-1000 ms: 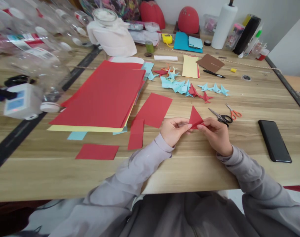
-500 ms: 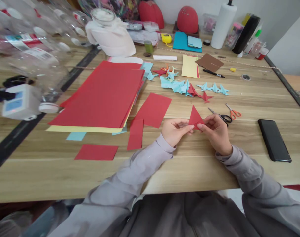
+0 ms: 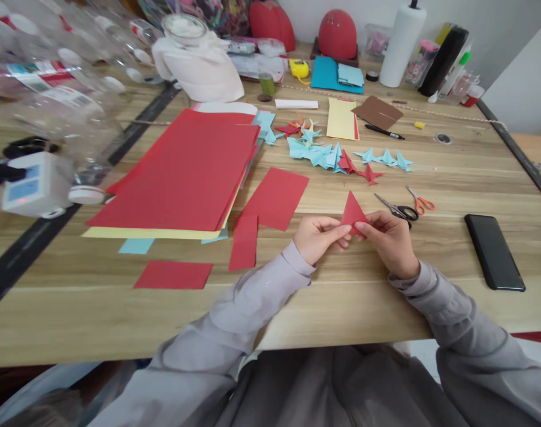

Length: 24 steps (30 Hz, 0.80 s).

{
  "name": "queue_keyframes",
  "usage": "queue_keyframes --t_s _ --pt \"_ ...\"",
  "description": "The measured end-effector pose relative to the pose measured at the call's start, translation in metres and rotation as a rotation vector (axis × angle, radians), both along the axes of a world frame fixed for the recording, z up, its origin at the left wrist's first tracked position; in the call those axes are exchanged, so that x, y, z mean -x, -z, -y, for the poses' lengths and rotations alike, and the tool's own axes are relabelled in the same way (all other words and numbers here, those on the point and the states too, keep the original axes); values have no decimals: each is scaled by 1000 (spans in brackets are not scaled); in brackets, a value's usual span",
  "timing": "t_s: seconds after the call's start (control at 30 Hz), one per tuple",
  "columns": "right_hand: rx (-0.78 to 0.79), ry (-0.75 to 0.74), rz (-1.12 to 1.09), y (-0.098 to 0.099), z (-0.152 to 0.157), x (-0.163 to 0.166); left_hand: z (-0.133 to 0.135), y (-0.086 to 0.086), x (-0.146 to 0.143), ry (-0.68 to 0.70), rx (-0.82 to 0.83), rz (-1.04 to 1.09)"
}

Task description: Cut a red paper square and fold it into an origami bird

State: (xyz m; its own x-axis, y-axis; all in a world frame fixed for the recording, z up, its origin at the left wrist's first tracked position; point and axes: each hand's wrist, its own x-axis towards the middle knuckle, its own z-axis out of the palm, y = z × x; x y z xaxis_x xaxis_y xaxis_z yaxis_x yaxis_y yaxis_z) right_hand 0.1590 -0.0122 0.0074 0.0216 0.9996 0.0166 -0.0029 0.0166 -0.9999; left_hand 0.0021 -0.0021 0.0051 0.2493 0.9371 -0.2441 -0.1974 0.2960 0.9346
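Observation:
Between my two hands is a small folded red paper [image 3: 353, 209], its triangular tip pointing away from me. My left hand [image 3: 317, 236] pinches its lower left corner between thumb and fingers. On the right side, my right hand [image 3: 390, 242] grips the lower right edge, thumb on top. The paper's lower part is partly hidden by the thumbs. Black-handled scissors [image 3: 398, 210] lie just beyond my right hand, beside small orange-handled scissors [image 3: 422, 203]. Left of my left hand lie a red paper sheet [image 3: 279, 198] and a red strip [image 3: 244, 242].
A stack of large red sheets [image 3: 177, 172] covers the left middle. Folded blue paper cranes [image 3: 315, 153] lie farther back. A black phone [image 3: 495, 252] is at the right, a red rectangle [image 3: 173, 274] at front left. Plastic bottles [image 3: 66, 107] crowd the far left.
Both hands stay in nearly the same place, still on the folded red paper. The thumbs and the paper have shifted only very slightly.

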Motion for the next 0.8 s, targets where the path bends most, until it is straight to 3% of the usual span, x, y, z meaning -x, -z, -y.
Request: queue_keyframes --t_s 0.47,0.63,0.8 --pt "46 13 -24 1 0 0 1 -4 1 95 22 -25" --pt "61 24 -48 0 -1 0 -3 -4 6 15 122 91" --pt "57 12 -52 1 -1 0 -3 -5 7 112 29 -23"
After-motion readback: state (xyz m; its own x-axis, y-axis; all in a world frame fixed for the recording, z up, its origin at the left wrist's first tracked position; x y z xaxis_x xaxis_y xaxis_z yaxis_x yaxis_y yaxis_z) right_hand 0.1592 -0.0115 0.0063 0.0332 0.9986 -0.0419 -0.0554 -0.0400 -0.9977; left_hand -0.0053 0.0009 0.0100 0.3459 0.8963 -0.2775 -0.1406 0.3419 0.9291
